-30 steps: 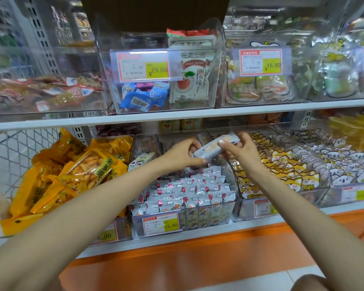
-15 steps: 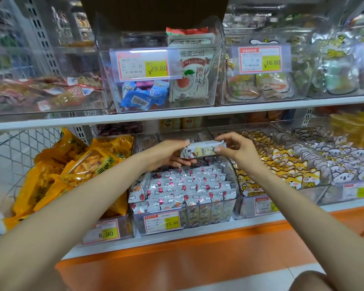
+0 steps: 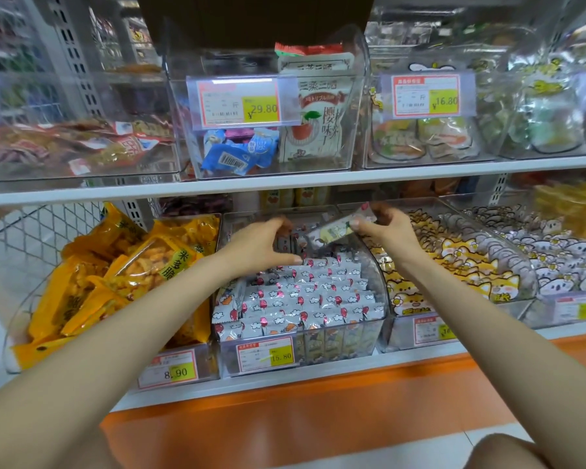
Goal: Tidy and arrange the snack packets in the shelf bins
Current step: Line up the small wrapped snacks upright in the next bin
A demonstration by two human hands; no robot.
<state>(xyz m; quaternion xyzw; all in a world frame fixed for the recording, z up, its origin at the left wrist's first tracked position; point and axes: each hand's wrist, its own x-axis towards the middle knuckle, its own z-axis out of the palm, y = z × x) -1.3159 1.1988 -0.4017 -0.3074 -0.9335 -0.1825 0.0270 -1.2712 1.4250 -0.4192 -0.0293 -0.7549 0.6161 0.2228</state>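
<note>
Snack packets [image 3: 301, 296], white with red balloon prints, lie in neat overlapping rows in the clear middle bin [image 3: 379, 279] on the lower shelf [image 3: 285, 379]. A price tag [image 3: 266, 354] reading 15.80 sits at the bin's front edge. The person's right hand [image 3: 383, 231] pinches one loose packet [image 3: 335, 230] by its right end between thumb and fingertips. It holds the packet tilted in the air above the bin's back edge, left end lowest. The left hand [image 3: 261, 243] reaches to the back of the same bin, fingers curved down over the rear packets and thumb stretched along the top row; whether it grips any of them cannot be told. Yellow snack bags [image 3: 122, 275] fill the bin to the left, cat-print packets [image 3: 454, 262] the bin to the right
</note>
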